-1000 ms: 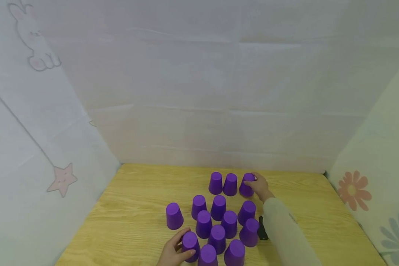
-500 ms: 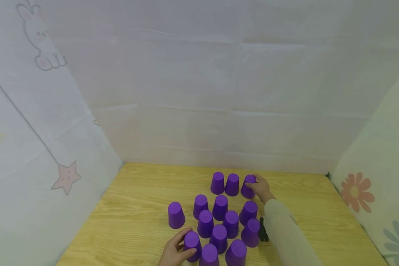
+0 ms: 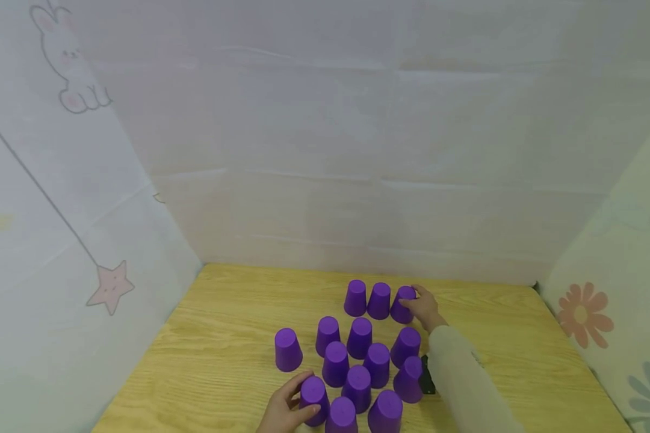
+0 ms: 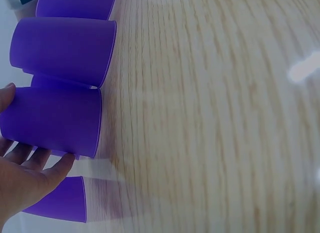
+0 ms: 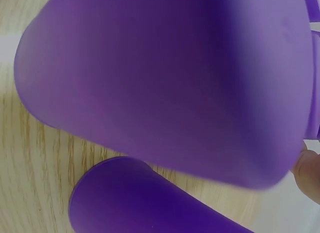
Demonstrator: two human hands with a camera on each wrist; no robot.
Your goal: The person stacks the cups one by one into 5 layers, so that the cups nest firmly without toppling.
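Observation:
Upside-down purple plastic cups stand on the wooden table. At the near left, my left hand (image 3: 287,406) holds one purple cup (image 3: 315,400), thumb on one side and fingers on the other; the left wrist view shows that same cup (image 4: 52,120) with its rim at the tabletop. My right hand (image 3: 424,307) reaches to the back and grips the right-end cup (image 3: 403,305) of a row of three. Beside it stand the middle cup (image 3: 379,300) and the left-end cup (image 3: 355,297). In the right wrist view a nearer cup (image 5: 150,83) hides most of the right hand.
Between the hands stand several more cups, among them a cup (image 3: 335,364) in the middle group. One cup (image 3: 288,350) stands apart at the left. A black object (image 3: 427,376) lies by the right sleeve (image 3: 468,376). A white patterned sheet (image 3: 314,150) walls the table's back and sides.
The right hand has slid its cup slightly left, narrowing the gap to the middle cup. The left hand keeps its hold in place. The head view has shifted a little.

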